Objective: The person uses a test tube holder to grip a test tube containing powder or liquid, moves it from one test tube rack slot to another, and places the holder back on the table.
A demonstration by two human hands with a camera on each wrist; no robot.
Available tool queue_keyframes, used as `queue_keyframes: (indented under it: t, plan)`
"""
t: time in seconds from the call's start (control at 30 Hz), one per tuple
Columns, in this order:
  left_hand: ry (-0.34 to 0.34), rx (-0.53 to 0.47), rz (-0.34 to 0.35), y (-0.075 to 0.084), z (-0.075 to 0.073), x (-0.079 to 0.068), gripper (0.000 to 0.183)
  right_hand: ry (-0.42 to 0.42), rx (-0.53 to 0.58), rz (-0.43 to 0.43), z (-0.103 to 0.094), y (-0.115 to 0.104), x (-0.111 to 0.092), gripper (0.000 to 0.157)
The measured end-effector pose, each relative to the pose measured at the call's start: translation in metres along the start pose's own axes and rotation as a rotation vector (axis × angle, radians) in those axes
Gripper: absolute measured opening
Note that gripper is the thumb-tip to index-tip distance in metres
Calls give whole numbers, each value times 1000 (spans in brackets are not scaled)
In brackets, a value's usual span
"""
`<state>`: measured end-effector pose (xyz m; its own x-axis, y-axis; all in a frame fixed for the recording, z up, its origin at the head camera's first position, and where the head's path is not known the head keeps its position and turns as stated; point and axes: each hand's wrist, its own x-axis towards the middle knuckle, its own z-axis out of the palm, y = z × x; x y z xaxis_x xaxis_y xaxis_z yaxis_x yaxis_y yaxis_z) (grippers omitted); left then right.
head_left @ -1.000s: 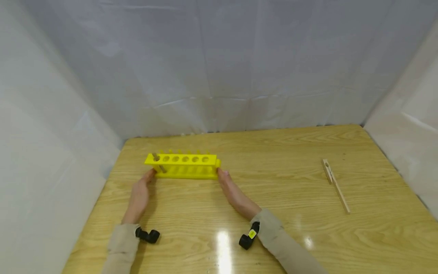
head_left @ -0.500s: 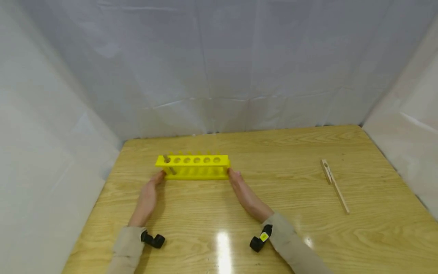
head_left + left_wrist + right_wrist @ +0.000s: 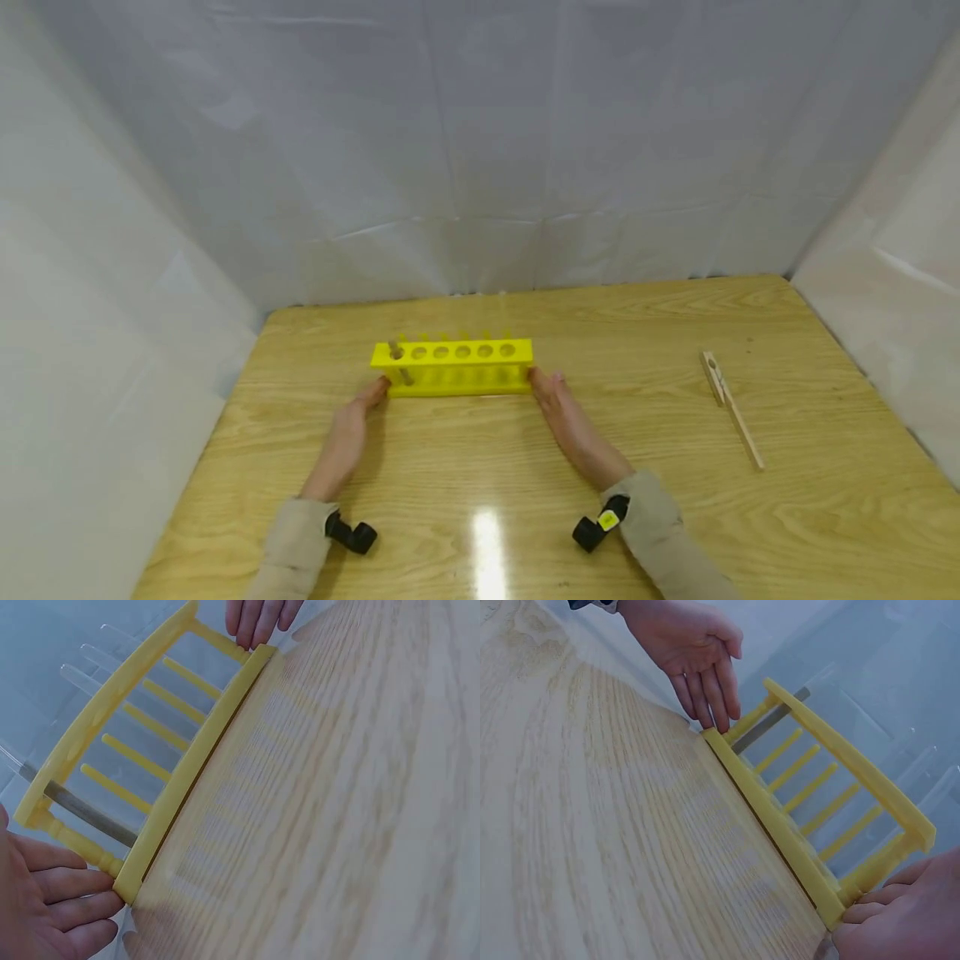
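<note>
A yellow test tube rack (image 3: 457, 389) stands upright near the middle of the table, between both hands. My left hand (image 3: 347, 433) touches its left end with extended fingers, at the base and the end post. My right hand (image 3: 576, 429) presses straight fingers against the right end in the same way. A test tube with grey-brown contents (image 3: 94, 814) leans in the leftmost hole. Several clear tubes (image 3: 77, 677) rise behind the top plate in the left wrist view. A row of yellow pegs (image 3: 810, 787) runs along the back of the rack.
A wooden test tube holder (image 3: 735, 408) lies on the right side of the wood-grain table (image 3: 637, 333). White sheeting (image 3: 495, 150) hangs behind the table and along both sides. Black wrist cameras (image 3: 352, 535) sit at both cuffs.
Both hands have moved the rack, with its tubes, steadily to the right across the table. The wooden test tube holder has stayed where it was.
</note>
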<state>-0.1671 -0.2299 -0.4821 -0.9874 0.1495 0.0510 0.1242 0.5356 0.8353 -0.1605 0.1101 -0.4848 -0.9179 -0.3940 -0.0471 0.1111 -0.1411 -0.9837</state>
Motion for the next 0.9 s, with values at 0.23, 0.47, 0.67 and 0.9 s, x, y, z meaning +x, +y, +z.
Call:
queue_keyframes:
  t: [0.23, 0.47, 0.67, 0.9]
  plan:
    - [-32, -46, 2, 9, 13, 1, 56, 34, -3, 27, -14, -6, -10, 77]
    - [-48, -59, 45, 13, 25, 5, 55, 60, 18, 4, -27, -8, -18, 82]
    - [-81, -85, 40, 18, 35, 7, 57, 86, 16, 25, -39, -9, -25, 85]
    - [-95, -77, 59, 24, 45, 7, 56, 110, 39, -10, -50, -11, -32, 86]
